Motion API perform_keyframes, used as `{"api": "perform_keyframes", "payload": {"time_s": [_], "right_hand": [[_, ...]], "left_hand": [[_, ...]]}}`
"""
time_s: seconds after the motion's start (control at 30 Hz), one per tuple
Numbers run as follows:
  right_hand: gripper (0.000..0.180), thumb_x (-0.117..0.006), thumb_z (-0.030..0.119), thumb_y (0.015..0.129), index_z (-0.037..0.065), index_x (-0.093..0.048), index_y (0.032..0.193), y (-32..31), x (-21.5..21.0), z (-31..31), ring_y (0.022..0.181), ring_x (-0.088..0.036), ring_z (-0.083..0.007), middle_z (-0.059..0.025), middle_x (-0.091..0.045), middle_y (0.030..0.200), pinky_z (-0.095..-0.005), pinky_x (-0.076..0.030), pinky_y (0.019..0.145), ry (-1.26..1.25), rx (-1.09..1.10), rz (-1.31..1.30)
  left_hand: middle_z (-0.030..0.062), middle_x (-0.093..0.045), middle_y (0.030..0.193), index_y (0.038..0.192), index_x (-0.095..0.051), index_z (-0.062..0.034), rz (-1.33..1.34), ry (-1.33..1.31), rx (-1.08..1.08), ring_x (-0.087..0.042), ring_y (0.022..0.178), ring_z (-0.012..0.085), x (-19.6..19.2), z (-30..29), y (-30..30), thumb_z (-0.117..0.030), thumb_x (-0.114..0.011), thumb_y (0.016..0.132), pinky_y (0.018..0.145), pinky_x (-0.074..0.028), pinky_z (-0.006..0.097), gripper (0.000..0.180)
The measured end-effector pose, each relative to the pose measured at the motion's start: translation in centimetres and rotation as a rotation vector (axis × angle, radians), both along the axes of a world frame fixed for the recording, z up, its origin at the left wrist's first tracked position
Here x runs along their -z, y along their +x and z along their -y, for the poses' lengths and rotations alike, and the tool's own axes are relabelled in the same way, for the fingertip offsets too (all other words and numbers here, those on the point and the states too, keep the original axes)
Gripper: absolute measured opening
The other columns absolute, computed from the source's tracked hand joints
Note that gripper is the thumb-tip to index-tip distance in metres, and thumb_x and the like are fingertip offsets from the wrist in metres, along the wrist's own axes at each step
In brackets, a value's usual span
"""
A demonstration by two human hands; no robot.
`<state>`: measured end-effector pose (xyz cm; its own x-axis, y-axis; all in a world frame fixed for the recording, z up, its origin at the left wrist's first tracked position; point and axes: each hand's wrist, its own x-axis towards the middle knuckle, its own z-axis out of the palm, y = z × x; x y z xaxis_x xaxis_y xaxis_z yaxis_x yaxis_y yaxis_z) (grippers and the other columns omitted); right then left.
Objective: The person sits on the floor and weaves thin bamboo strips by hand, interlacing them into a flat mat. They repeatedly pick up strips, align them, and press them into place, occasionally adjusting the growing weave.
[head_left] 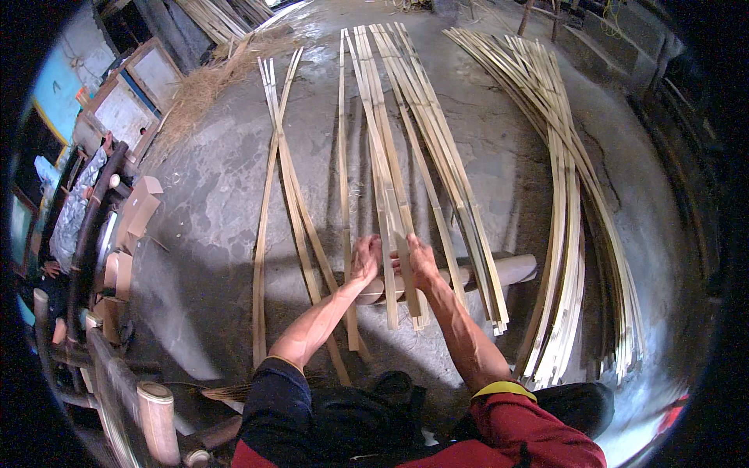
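Long pale bamboo strips [382, 148] run away from me in a narrow bundle at the middle of the floor. My left hand [367, 256] is closed at the left edge of this bundle, its fingers partly hidden. On the other side, my right hand [416, 261] curls round the strips, and its fingertips show between two of them. Under both hands, a thick bamboo pole [511, 270] lies crosswise and props up the near ends. To the right of my right hand more strips [449, 164] rest side by side over the pole; a single strip [343, 156] lies left of my left hand.
A large fanned pile of strips [558, 195] lies on the right, and a few crossed strips [285, 171] on the left. Cardboard boxes [139, 209] and thick bamboo poles [158, 421] line the left side. Straw [207, 86] covers the far-left floor. Part of another person's hand [51, 269] shows at far left.
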<state>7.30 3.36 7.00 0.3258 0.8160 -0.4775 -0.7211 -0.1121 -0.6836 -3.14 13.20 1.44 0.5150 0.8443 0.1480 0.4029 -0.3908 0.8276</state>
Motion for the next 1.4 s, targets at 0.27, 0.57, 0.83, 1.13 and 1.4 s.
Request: {"api": "perform_keyframes", "payload": {"time_s": [0.27, 0.57, 0.83, 1.13, 1.4], "right_hand": [[0.045, -0.047, 0.011, 0.082, -0.001, -0.031, 0.123, 1.3, -0.6, 0.1, 0.041, -0.039, -0.0068, -0.0015, -0.046, 0.055, -0.0219, -0.033, 0.035, 0.106, 0.244, 0.856], [0.043, -0.044, 0.011, 0.082, 0.004, -0.033, 0.123, 2.2, 7.1, 3.5, 0.042, -0.044, -0.0093, -0.0025, -0.048, 0.054, -0.0231, -0.036, 0.036, -0.208, -0.036, 0.745], [0.044, -0.044, 0.013, 0.081, 0.003, -0.033, 0.123, 3.2, 9.3, 2.4, 0.042, -0.045, -0.0110, -0.0041, -0.047, 0.053, -0.0253, -0.037, 0.036, -0.100, 0.005, 1.002], [0.046, -0.050, 0.021, 0.077, 0.003, -0.039, 0.118, 2.2, 5.5, 2.5, 0.067, -0.059, -0.0239, -0.0169, -0.058, 0.077, -0.0338, -0.047, 0.055, -0.233, -0.175, 1.020], [0.049, -0.054, 0.027, 0.074, 0.001, -0.042, 0.115, 1.5, 2.0, 3.1, 0.084, -0.056, -0.0313, -0.0232, -0.055, 0.091, -0.0374, -0.044, 0.069, -0.412, -0.203, 1.127]], "left_hand": [[0.0182, -0.015, 0.132, 0.124, -0.029, -0.0034, -0.672, 0.493, 0.707, -0.010, 0.123, 0.0322, -1.4, 4.5, 0.0, -0.051, -0.048, 0.071, 0.099, -0.012, 0.047, 0.074], [0.0150, -0.009, 0.135, 0.128, -0.010, 0.0017, -0.616, 0.404, 0.649, -0.013, 0.123, 0.0321, -1.0, 4.3, 0.2, -0.067, -0.043, 0.064, 0.100, -0.008, 0.048, 0.100], [0.0145, -0.010, 0.135, 0.131, -0.015, -0.0120, -0.696, 0.452, 0.620, -0.015, 0.122, 0.0340, -1.5, 4.7, 0.5, -0.064, -0.042, 0.069, 0.098, -0.008, 0.052, 0.085], [0.0153, -0.010, 0.134, 0.130, -0.014, -0.0099, -0.709, 0.515, 0.577, -0.013, 0.122, 0.0328, -0.6, 4.6, -0.2, -0.061, -0.038, 0.072, 0.098, -0.006, 0.052, 0.082], [0.0148, -0.010, 0.133, 0.130, -0.012, -0.0065, -0.713, 0.415, 0.583, -0.009, 0.123, 0.0324, -1.1, 4.3, -0.8, -0.060, -0.041, 0.071, 0.097, -0.006, 0.053, 0.085]]}}
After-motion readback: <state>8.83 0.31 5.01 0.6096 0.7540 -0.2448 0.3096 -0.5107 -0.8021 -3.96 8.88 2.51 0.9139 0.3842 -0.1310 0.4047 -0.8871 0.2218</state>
